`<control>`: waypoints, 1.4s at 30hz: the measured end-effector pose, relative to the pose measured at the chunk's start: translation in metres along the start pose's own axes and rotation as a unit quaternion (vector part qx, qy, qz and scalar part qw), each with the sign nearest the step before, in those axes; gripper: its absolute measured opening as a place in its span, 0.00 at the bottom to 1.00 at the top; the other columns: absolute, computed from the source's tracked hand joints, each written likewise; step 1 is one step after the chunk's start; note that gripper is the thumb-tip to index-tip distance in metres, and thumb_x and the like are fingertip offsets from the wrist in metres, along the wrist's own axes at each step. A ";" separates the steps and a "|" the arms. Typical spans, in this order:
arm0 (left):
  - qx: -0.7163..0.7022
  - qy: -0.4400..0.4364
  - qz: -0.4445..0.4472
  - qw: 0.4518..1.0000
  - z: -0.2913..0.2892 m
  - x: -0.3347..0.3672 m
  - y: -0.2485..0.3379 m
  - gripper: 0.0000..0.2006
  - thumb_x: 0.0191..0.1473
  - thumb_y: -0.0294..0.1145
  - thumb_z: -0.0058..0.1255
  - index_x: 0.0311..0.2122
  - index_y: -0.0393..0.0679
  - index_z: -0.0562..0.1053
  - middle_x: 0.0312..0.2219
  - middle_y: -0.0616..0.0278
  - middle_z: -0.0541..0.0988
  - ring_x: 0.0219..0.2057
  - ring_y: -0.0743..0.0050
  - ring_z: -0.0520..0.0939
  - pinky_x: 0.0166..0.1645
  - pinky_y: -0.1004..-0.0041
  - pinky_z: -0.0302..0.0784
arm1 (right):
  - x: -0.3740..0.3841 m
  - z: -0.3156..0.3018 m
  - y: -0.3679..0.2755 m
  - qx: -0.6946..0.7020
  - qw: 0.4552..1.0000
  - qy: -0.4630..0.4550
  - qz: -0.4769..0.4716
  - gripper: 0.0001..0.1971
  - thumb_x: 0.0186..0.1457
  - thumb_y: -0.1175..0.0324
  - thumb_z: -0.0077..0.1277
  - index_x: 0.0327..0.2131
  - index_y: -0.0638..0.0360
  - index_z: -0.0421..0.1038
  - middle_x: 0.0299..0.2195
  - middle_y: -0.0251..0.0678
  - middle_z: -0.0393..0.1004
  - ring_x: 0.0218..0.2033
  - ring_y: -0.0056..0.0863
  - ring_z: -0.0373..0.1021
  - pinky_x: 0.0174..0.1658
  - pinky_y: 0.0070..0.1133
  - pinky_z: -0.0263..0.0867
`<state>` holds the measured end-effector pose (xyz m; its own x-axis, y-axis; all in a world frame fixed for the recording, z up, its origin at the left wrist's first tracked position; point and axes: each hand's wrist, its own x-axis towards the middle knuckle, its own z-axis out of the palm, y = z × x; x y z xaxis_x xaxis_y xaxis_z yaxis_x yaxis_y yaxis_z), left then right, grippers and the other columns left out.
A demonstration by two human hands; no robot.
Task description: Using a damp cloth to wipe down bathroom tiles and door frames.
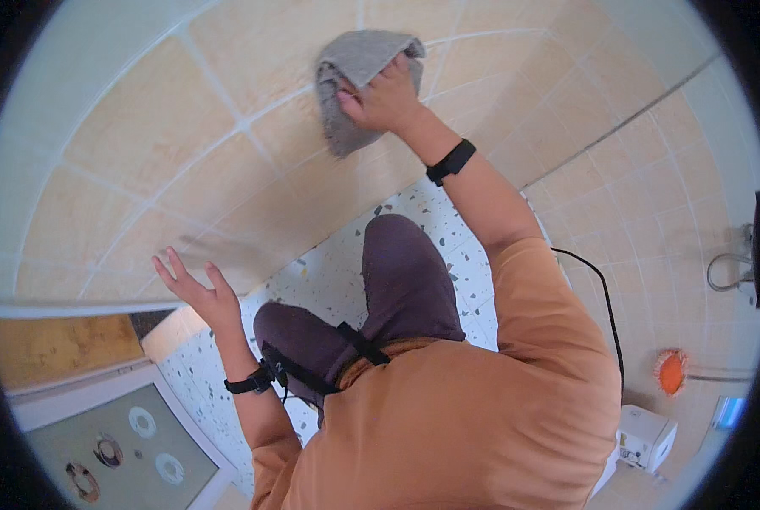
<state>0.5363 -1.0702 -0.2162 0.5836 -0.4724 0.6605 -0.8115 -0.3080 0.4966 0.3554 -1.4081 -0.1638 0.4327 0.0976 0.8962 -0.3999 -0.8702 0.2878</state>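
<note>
A grey cloth [354,72] lies bunched against the beige tiled wall [159,119], partly folded over at its top edge. My right hand [384,95] grips it and presses it to the tiles, thumb and fingers bent into the fabric; some fingertips are hidden in its folds. Lower and to the left, my left hand [199,289] holds nothing. Its fingers are spread apart close to the wall; whether they touch the tiles I cannot tell. Each wrist has a black band.
Below the wall is a speckled white floor [312,272]. A glazed, white-framed door [125,442] stands at the lower left. At the right are a black cable [596,272], an orange fluffy brush head [672,371] and a white box-shaped item [646,436].
</note>
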 end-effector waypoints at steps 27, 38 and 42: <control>0.225 0.028 0.097 0.969 0.059 0.022 0.007 0.47 0.42 0.39 0.63 0.63 0.49 0.45 0.60 0.32 0.32 0.61 0.31 0.37 0.62 0.46 0.40 | -0.162 -0.004 0.264 0.184 0.781 0.258 0.538 0.26 0.57 0.67 0.27 0.58 0.70 0.46 0.60 0.52 0.47 0.61 0.48 0.43 0.62 0.33 0.38; 0.126 -0.050 0.059 0.989 0.042 0.021 -0.003 0.38 0.45 0.27 0.53 0.61 0.43 0.52 0.61 0.35 0.39 0.62 0.35 0.39 0.63 0.52 0.38 | -0.110 0.061 0.061 0.059 0.892 0.124 0.431 0.28 0.59 0.65 0.31 0.60 0.66 0.43 0.62 0.51 0.43 0.63 0.45 0.39 0.62 0.42 0.31; 0.006 -0.100 0.053 0.994 0.029 0.024 -0.013 0.37 0.47 0.21 0.47 0.62 0.41 0.46 0.61 0.44 0.46 0.62 0.43 0.46 0.64 0.58 0.42 | -0.074 0.087 -0.033 -0.013 0.916 -0.028 0.399 0.26 0.53 0.61 0.44 0.53 0.64 0.56 0.54 0.54 0.58 0.58 0.48 0.52 0.54 0.49 0.40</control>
<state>0.5602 -1.1015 -0.2234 0.4785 -0.6565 0.5832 -0.8687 -0.2573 0.4232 0.4071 -1.4291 -0.2692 0.0345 -0.5912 0.8058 -0.6254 -0.6416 -0.4441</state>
